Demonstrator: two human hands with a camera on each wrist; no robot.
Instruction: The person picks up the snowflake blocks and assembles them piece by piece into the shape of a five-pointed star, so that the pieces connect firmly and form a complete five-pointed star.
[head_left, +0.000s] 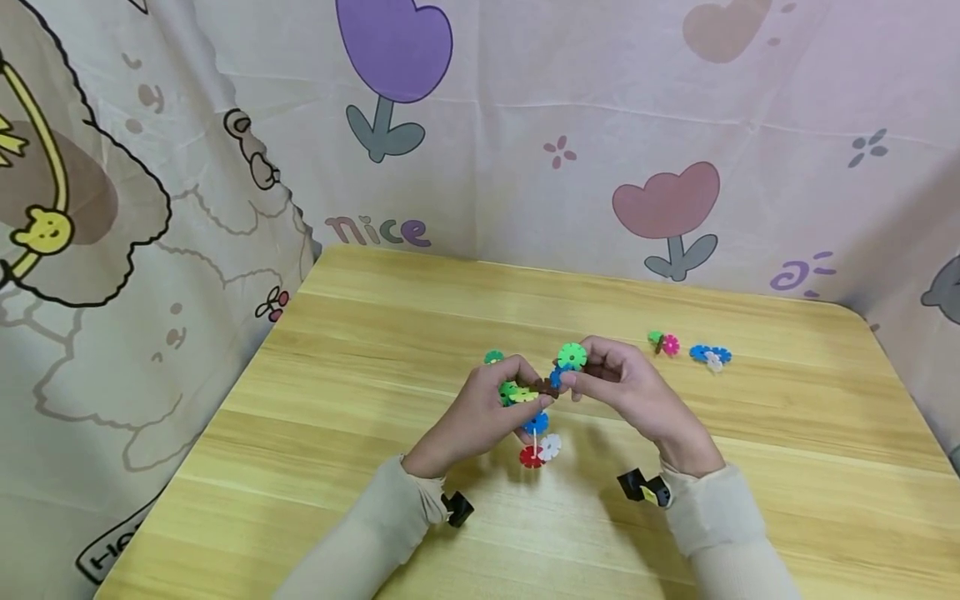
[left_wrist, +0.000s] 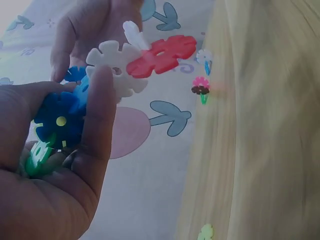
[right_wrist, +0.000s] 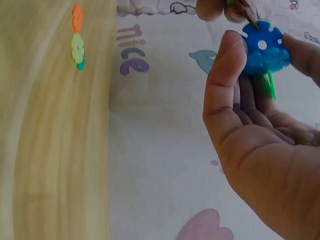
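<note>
A: What did the toy (head_left: 536, 422) look like?

B: A bright cluster of notched, flower-like discs set at angles: green, yellow, brown and blue, with white and red at the lower end.

A: And where was it?

B: Above the table (head_left: 405, 325), between both hands. The left hand (head_left: 480, 404) gripped it in curled fingers; the right hand (head_left: 633, 387) pinched a blue disc (right_wrist: 262, 42) that bore a green disc (head_left: 572, 357).

A: Were blue and brown joined?

B: The brown disc (head_left: 547, 388) met the blue one's edge. I couldn't tell whether they had locked.

A: What did only some views give?

B: The right wrist view caught an orange disc (right_wrist: 77, 18) on the table, which the head view didn't show. The left wrist view had the white disc (left_wrist: 131, 80) touching the red disc (left_wrist: 167, 52); the right wrist view missed that end.
</note>
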